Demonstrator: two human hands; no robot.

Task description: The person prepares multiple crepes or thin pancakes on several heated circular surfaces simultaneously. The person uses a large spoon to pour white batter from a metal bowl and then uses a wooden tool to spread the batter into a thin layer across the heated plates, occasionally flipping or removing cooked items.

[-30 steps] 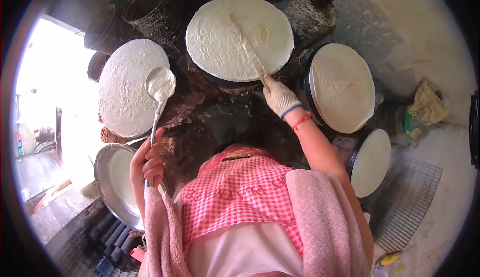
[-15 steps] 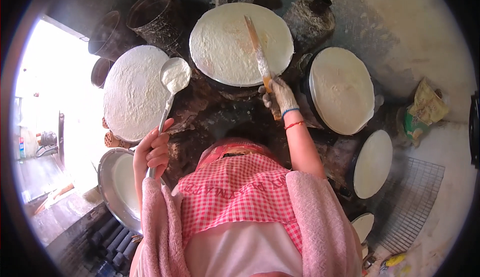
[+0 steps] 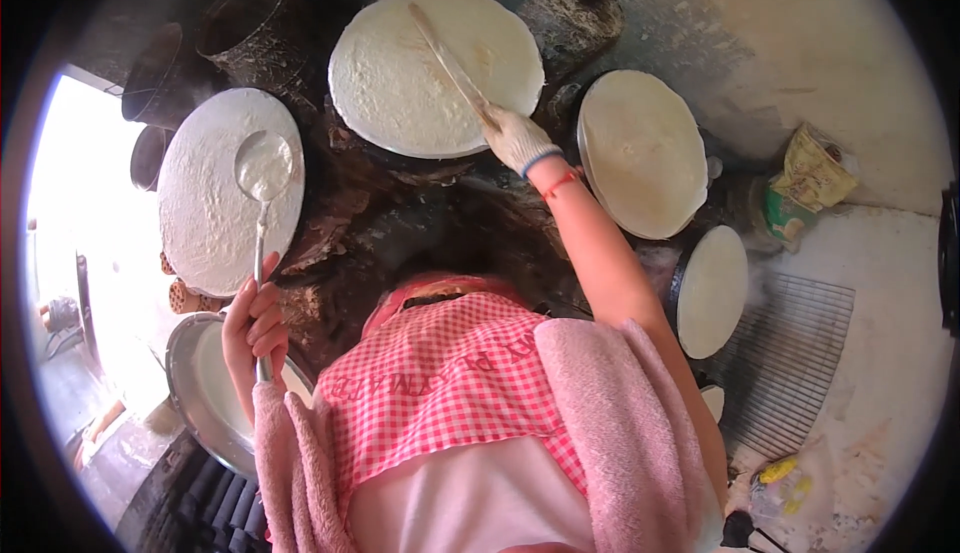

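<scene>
At twelve o'clock, gloved right hand (image 3: 520, 140) grips wooden stick (image 3: 448, 58) over white disc (image 3: 385, 93): likely light, stiff; hold near end. Left hand (image 3: 253, 326) clasps loaded ladle (image 3: 264, 165), ten o'clock: probably bowl-heavy; hold handle.

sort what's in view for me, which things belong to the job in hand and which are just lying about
In use:
ladle in the left hand
wooden spatula in the gloved right hand
round white layer beneath it
probably steel basin

Lying about, apparently:
wire rack
yellow-green sack
dark bucket
black cylinders
</scene>
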